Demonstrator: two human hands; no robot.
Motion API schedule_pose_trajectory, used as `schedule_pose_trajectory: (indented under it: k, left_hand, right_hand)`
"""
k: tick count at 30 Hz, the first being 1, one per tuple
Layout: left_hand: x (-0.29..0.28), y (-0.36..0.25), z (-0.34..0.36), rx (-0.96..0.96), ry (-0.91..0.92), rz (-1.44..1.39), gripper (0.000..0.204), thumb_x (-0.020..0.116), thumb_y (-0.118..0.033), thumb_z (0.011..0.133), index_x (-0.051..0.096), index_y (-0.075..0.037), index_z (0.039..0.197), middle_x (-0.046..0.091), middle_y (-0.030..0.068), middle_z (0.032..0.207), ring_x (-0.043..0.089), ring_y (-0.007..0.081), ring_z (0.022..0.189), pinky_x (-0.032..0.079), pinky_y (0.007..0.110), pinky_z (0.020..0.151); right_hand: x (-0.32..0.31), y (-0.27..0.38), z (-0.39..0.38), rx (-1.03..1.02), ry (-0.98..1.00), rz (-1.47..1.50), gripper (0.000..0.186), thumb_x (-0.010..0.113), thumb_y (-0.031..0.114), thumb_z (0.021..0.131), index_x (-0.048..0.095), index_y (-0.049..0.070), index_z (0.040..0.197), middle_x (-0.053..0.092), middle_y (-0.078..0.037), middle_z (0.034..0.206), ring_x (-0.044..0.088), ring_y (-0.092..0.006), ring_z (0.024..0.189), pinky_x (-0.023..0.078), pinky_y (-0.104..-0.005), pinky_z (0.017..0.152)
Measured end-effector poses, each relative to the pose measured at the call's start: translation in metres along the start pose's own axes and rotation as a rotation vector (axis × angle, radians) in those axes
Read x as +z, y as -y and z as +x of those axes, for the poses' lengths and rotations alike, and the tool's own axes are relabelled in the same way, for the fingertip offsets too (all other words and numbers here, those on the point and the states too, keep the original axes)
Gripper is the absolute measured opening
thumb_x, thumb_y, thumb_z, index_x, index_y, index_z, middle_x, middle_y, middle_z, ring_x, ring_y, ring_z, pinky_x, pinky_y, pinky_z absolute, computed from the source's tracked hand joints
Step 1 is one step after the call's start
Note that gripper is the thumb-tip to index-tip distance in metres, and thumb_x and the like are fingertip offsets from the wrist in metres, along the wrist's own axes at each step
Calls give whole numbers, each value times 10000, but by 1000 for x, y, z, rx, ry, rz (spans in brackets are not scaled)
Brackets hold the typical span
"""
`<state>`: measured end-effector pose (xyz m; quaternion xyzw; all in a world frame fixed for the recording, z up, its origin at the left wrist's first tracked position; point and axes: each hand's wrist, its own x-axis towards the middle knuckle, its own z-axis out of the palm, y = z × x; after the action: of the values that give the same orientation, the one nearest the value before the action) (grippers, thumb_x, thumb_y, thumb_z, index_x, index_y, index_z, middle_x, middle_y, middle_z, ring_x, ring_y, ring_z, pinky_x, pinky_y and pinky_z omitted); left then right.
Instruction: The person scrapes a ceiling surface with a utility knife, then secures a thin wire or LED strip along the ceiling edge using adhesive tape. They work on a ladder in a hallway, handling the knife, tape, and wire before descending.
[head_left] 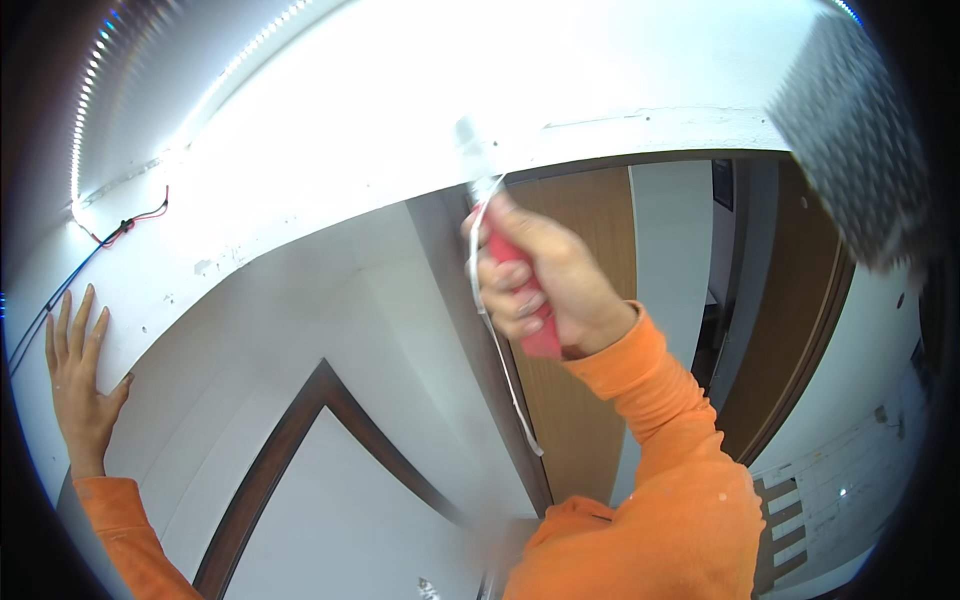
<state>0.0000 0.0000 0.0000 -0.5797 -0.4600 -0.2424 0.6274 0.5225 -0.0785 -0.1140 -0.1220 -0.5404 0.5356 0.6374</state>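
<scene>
My right hand (565,275), raised at the middle, is closed around the handle of a red-handled tool (541,338). Its narrow pale tip is blurred and points up at the white panel (320,140) overhead; whether it touches is hard to tell. A thin white cord or strip (513,385) runs alongside the handle and dangles below my hand. On the far left, my left hand (80,385) lies open with fingers spread against the panel's lower part. Blue, red and black wires (118,234) come out just above its fingertips.
A lit LED strip (77,145) bends along the upper left. Below the panel are a dark brown door frame (270,470) and a wooden panel (580,400). At the upper right hangs a blurred grey ridged object (850,140). The panel bears a crack and small marks.
</scene>
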Motion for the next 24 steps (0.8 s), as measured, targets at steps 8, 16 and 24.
schedule_pose_trajectory:
  k: [8, 16, 24]
  left_hand:
    - [-1, -16, -14, -15, 72, -37, 1001, 938, -91, 553, 545, -296, 1451, 389, -83, 1621, 259, 229, 1540, 207, 400, 1314]
    - [3, -7, -14, -5, 32, -6, 999, 955, -148, 549, 542, -313, 1444, 399, -97, 1612, 265, 169, 1536, 207, 363, 1314]
    - [14, -3, -21, 7, 16, -12, 1039, 949, -131, 558, 504, -313, 1479, 382, -96, 1622, 243, 160, 1545, 207, 373, 1313]
  right_hand:
    - [16, -12, 10, 30, -111, -124, 358, 480, 481, 1077, 497, 140, 971, 361, 75, 633, 288, -16, 444, 252, -184, 371]
    - [-3, 20, -30, -107, -163, -87, 361, 441, 475, 1088, 496, 137, 974, 343, 65, 622, 271, -36, 439, 234, -199, 370]
    - [3, 18, -29, 13, -118, -126, 372, 454, 503, 1078, 486, 144, 983, 344, 70, 633, 297, -33, 459, 265, -198, 384]
